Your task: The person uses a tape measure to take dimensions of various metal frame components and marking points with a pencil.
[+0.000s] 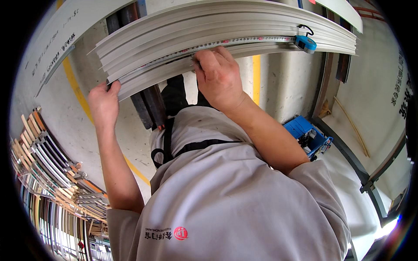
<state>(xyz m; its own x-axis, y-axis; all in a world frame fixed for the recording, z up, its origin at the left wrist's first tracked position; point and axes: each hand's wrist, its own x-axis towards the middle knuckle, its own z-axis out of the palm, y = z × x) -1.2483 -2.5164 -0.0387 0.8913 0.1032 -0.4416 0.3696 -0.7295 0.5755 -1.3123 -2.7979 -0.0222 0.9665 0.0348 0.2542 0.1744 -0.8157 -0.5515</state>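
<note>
A stack of long light-grey profiles (174,37) spans the top of the view. A tape measure (306,44) with a blue case and black strap rests at their right part, its marked blade drawn out leftward along the near profile. My left hand (105,102) is closed at the left end of the profiles, thumb and fingers pinching the blade's end against the near profile. Over the near profile's edge, about mid-length, my right hand (219,74) is closed in a pinch just below the blade. A small dark tip shows at its fingertips; what it is stays hidden.
Dark support bars (148,106) run under the profiles. At right on the floor stands a blue tool box (305,132) beside a dark metal frame (344,152). Racks of long strips (52,161) fill the lower left. A yellow line (78,93) crosses the floor.
</note>
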